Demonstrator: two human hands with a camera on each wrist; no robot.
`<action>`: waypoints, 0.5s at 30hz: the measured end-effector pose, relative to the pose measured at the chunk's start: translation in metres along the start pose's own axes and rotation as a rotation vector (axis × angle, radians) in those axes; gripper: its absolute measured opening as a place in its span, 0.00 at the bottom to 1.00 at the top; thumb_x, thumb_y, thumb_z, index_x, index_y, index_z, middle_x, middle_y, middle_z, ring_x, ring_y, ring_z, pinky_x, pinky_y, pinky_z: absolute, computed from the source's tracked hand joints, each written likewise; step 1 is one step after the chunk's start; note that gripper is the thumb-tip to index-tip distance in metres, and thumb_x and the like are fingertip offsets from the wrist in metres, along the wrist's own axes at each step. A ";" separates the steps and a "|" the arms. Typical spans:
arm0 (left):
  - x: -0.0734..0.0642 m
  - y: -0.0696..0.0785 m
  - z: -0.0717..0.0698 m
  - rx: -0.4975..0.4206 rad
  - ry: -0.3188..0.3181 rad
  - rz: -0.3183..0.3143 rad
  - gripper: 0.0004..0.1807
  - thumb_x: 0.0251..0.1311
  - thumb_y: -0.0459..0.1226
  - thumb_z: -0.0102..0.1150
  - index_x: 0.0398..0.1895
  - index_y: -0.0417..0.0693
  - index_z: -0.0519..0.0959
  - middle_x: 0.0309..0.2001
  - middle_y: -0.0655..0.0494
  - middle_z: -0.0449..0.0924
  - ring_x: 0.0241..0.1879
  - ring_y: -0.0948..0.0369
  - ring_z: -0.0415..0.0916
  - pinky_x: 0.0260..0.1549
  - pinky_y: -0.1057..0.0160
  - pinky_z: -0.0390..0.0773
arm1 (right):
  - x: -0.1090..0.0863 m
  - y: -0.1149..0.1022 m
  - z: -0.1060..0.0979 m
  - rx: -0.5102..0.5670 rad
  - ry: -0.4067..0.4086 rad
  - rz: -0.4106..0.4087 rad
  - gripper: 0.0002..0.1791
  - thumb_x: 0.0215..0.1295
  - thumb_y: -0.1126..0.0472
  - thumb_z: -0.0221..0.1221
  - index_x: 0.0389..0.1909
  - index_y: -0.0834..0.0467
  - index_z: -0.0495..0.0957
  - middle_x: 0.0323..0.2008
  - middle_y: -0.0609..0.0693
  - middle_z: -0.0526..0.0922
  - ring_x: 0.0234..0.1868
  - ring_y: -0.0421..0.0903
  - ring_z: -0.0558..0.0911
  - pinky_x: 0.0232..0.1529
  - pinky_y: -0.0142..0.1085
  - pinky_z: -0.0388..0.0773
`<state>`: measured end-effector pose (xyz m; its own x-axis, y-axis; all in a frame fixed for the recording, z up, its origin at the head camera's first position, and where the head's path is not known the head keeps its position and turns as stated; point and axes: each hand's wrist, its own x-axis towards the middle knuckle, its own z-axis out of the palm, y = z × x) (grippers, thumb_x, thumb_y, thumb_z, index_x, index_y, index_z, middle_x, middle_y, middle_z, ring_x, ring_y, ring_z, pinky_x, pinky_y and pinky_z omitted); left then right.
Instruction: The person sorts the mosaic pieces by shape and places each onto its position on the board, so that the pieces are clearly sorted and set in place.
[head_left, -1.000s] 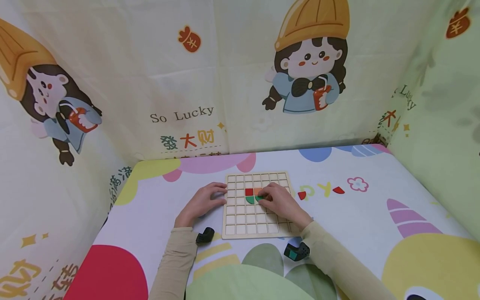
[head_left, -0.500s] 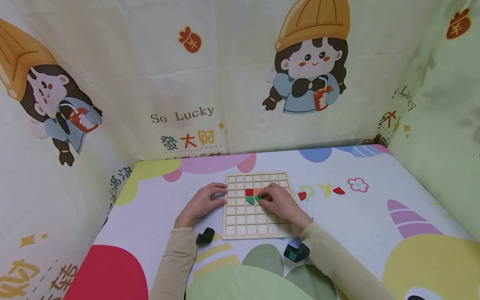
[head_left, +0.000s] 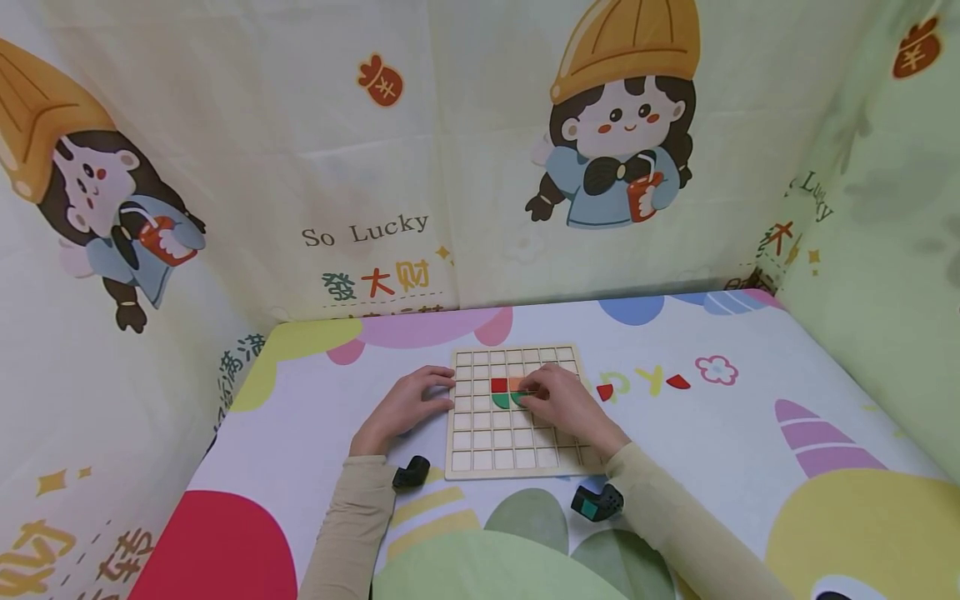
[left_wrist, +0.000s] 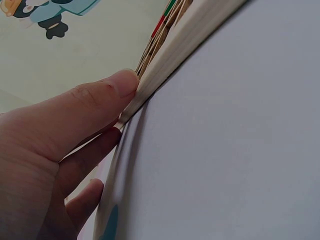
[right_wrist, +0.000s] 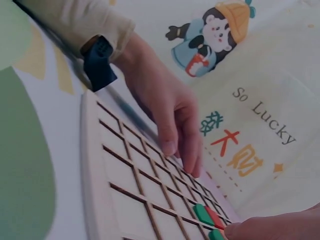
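A pale wooden grid board lies on the table in the head view. My left hand touches its left edge with thumb and fingers apart and loosely extended, as the left wrist view also shows. A red square tile and an orange tile sit side by side on the grid, with two green quarter-circle tiles below them. Bent over the right-hand green tile, my right hand pinches at it with thumb and fingertips. The fingers partly cover this tile and the orange one.
To the right of the board lie two red quarter-circle tiles, a nearer one and a farther one. Black wrist cameras sit near the board's front corners. A printed cloth covers the table, and patterned curtains stand behind it.
My right hand and wrist have shifted very slightly to the right. The left hand, the board and the tiles stay as they were.
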<state>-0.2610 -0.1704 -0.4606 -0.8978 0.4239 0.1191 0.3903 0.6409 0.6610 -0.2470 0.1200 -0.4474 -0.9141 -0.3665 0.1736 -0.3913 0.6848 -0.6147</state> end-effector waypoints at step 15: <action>0.001 0.001 0.000 0.001 0.002 -0.005 0.20 0.58 0.38 0.68 0.54 0.43 0.82 0.61 0.54 0.75 0.65 0.53 0.67 0.67 0.50 0.63 | -0.014 0.030 -0.039 0.034 -0.011 -0.020 0.14 0.63 0.57 0.66 0.47 0.58 0.84 0.42 0.49 0.81 0.40 0.44 0.79 0.44 0.39 0.81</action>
<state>-0.2613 -0.1697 -0.4600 -0.9000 0.4198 0.1175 0.3864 0.6434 0.6609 -0.2501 0.1705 -0.4381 -0.9047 -0.3871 0.1779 -0.4057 0.6553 -0.6372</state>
